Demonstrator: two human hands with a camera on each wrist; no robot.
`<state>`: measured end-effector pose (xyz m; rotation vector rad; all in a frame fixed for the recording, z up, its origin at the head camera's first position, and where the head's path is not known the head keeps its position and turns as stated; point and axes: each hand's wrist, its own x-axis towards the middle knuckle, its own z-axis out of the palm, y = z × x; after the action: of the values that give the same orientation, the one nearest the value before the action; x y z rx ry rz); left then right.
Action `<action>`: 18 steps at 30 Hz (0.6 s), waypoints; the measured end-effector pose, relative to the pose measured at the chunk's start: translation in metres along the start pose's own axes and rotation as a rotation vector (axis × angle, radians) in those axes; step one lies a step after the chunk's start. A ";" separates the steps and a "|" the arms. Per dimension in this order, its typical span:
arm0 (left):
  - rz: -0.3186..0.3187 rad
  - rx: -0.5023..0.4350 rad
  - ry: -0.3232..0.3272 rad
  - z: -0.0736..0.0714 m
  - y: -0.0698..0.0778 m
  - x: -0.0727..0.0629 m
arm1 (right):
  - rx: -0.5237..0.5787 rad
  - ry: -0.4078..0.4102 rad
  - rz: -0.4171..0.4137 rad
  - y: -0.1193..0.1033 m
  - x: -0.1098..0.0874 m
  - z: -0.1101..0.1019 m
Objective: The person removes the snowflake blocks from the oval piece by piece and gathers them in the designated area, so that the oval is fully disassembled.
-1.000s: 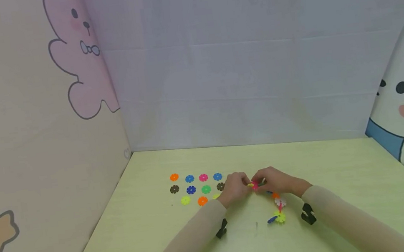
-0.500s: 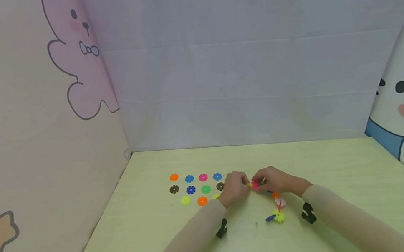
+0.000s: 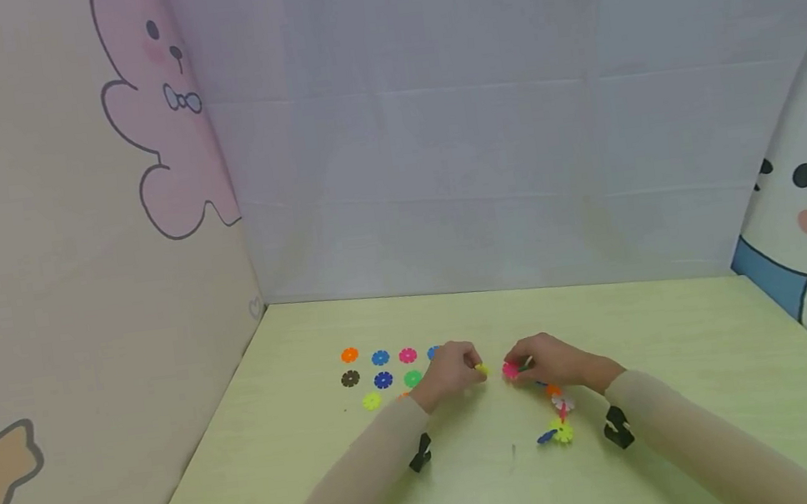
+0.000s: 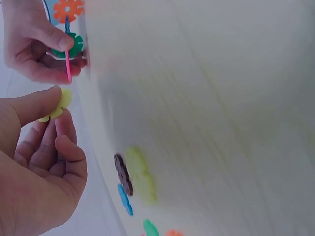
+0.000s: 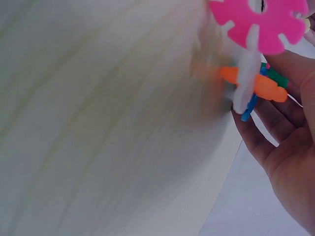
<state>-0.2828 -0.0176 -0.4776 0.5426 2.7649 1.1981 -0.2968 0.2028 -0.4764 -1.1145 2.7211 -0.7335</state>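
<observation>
Between thumb and fingertips my left hand [image 3: 452, 372] pinches a yellow notched plastic disc [image 4: 63, 102]. Across a small gap, my right hand [image 3: 551, 361] grips the end of a chain of interlocked notched discs. At that end are a pink disc [image 3: 510, 371] and a green disc [image 4: 75, 45], the green one partly covered by fingers. The chain trails toward me through an orange disc [image 5: 266, 87], a white disc [image 3: 562, 404], another pink disc, a yellow disc [image 3: 562, 432] and a dark blue disc [image 3: 546, 437] on the table.
Left of my left hand, loose discs lie in rough rows on the table [image 3: 264, 471], among them an orange disc [image 3: 350, 354], a brown disc [image 3: 350, 379] and a yellow-green disc [image 3: 371, 401]. My left forearm covers part of them. Printed wall sheets border the table.
My left hand has moved left, taking the yellow disc away from the pink one, so a gap now separates them. My right hand has stayed nearly still with the chain.
</observation>
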 end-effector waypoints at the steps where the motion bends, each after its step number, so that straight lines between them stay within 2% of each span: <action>1: -0.002 -0.001 -0.001 -0.003 -0.002 0.000 | -0.002 0.000 0.001 0.000 0.000 0.000; 5: -0.039 0.009 0.011 -0.012 -0.007 -0.001 | -0.002 -0.006 0.010 0.000 0.001 0.000; 9: -0.073 -0.044 0.011 -0.021 -0.012 -0.003 | 0.002 -0.004 0.009 0.000 0.001 0.000; 14: -0.039 -0.086 -0.016 -0.031 -0.018 -0.009 | -0.001 0.001 0.007 0.000 0.000 0.001; 18: -0.009 -0.051 -0.062 -0.035 -0.023 -0.012 | 0.007 -0.001 0.014 0.000 0.000 0.001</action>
<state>-0.2855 -0.0606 -0.4706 0.5525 2.6747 1.2242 -0.2960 0.2025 -0.4768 -1.0932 2.7200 -0.7398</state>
